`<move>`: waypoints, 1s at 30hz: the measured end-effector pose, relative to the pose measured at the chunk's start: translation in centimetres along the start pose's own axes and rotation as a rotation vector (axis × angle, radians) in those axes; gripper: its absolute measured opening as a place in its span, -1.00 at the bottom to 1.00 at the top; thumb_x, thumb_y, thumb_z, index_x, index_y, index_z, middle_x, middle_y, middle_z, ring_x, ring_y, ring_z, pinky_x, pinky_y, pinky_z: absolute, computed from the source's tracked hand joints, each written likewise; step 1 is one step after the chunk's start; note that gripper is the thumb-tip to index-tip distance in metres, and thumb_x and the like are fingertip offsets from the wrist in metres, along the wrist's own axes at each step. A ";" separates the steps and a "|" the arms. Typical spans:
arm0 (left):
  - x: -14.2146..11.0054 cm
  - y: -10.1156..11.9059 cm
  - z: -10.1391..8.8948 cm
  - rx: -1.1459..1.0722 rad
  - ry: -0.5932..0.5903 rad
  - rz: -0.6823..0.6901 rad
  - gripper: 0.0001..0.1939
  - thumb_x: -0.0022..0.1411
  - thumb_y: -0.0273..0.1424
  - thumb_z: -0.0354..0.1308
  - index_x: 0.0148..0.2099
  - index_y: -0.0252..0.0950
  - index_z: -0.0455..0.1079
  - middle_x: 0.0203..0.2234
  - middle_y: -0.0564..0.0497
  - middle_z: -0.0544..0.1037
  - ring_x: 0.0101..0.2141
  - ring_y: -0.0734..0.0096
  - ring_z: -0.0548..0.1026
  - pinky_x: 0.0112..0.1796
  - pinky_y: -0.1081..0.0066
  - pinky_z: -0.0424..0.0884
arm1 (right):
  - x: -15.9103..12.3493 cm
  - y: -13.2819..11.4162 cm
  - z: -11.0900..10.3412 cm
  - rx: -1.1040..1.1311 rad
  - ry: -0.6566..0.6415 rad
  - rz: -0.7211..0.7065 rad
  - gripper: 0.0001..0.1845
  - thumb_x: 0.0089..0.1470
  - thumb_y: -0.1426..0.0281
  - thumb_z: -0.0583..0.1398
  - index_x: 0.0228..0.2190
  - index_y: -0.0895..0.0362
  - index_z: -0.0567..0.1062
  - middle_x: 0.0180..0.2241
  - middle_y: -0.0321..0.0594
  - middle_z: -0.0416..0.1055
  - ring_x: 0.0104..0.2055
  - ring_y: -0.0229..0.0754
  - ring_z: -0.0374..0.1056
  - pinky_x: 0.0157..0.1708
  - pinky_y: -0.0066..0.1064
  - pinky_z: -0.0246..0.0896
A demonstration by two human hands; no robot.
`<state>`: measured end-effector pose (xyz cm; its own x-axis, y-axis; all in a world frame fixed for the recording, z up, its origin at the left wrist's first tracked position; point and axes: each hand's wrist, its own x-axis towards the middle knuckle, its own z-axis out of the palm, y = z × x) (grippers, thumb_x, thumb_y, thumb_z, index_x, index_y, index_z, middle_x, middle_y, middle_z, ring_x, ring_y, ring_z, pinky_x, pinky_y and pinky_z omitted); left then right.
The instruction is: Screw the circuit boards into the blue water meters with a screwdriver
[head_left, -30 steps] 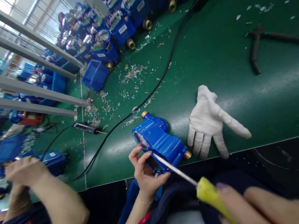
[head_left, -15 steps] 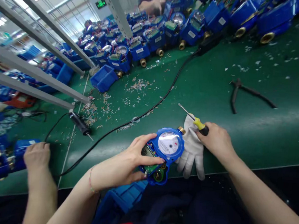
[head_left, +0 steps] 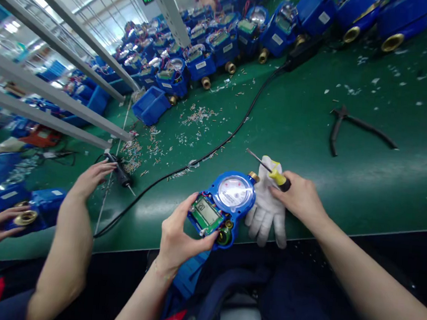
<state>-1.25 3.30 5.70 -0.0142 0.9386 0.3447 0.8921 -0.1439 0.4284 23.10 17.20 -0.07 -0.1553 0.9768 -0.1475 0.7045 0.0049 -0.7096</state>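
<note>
Screwdriver (head_left: 272, 171) handle sits half hidden in right hand (head_left: 299, 200); left hand (head_left: 177, 236) holds meter (head_left: 222, 205).

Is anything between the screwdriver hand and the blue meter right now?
Nothing visible blocks it. The right hand holds the screwdriver just right of the water meter, resting on the white glove, which lies beside the meter. The left hand grips the meter's near left side.
</note>
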 end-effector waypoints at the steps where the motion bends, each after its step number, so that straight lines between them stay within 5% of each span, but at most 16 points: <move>1: -0.1 -0.2 0.3 -0.005 0.057 -0.032 -0.26 -0.12 -0.29 0.33 0.13 -0.35 0.24 -0.09 -0.16 0.51 -0.16 0.18 0.53 -0.10 0.26 0.49 | -0.1 -0.1 -0.1 0.082 0.009 0.002 -0.85 -0.18 0.35 0.18 -0.46 0.13 0.39 -0.48 -0.23 0.37 -0.41 -0.11 0.29 -0.43 -0.39 0.04; 4: -0.1 -0.4 1.0 -0.011 0.223 -0.135 -0.36 -0.08 -0.26 0.31 0.07 -0.35 0.30 -0.14 -0.14 0.53 -0.22 0.21 0.55 -0.13 0.26 0.50 | -0.6 -0.6 -1.5 0.505 -0.005 0.047 -0.81 -0.29 0.32 0.20 -0.56 0.12 0.30 -0.59 -0.33 0.22 -0.54 -0.25 0.16 -0.53 -0.44 0.00; 7: 0.3 -0.3 1.5 0.029 0.300 -0.190 -0.41 -0.02 -0.24 0.28 0.06 -0.36 0.32 -0.14 -0.15 0.53 -0.21 0.21 0.55 -0.15 0.27 0.50 | -1.1 -1.9 -4.6 0.889 -0.170 0.092 -0.64 -0.35 0.30 0.28 -0.58 0.09 0.18 -0.62 -0.42 0.09 -0.62 -0.35 0.02 -0.64 -0.51 -0.12; 12: 1.5 1.2 2.1 0.125 0.254 -0.147 -0.49 0.04 -0.22 0.22 -0.01 -0.42 0.37 -0.17 -0.21 0.54 -0.18 0.17 0.53 -0.13 0.22 0.49 | -0.7 -5.3 -8.7 1.052 -0.357 0.079 -0.58 -0.27 0.29 0.27 -0.55 0.06 0.07 -0.62 -0.45 0.06 -0.65 -0.38 0.01 -0.70 -0.54 -0.13; 19: 2.1 4.1 3.2 0.268 0.108 -0.138 -0.47 0.07 -0.14 0.21 0.03 -0.34 0.37 -0.07 -0.21 0.47 -0.15 0.15 0.52 -0.23 0.27 0.53 | 1.8 -6.4 -7.7 1.167 -0.334 0.009 -0.57 -0.43 0.43 0.38 -0.59 0.13 0.20 -0.62 -0.41 0.12 -0.62 -0.40 0.02 -0.70 -0.59 -0.13; 24: 2.9 2.9 1.8 0.198 -0.031 -0.139 -0.34 0.03 0.04 0.17 0.07 -0.29 0.34 -0.05 -0.16 0.46 -0.12 0.14 0.51 -0.18 0.24 0.52 | 2.0 -4.8 -8.1 1.273 -0.254 0.137 -0.54 -0.41 0.47 0.39 -0.57 0.13 0.19 -0.60 -0.43 0.12 -0.59 -0.40 0.05 -0.65 -0.60 -0.05; 30: 4.2 1.2 -0.3 -0.011 -0.227 -0.064 -0.30 0.15 0.14 -0.18 0.04 -0.28 0.37 -0.21 -0.10 0.48 -0.23 0.30 0.50 -0.23 0.33 0.47 | 1.5 -5.7 -7.4 1.206 -0.440 0.104 -0.52 -0.42 0.41 0.38 -0.57 0.13 0.15 -0.59 -0.43 0.12 -0.58 -0.38 0.06 -0.61 -0.57 -0.05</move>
<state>-0.39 7.01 7.91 0.0327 0.9921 0.1211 0.8876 -0.0845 0.4528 23.94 20.23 8.88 -0.5142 0.8074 -0.2892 -0.3051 -0.4873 -0.8182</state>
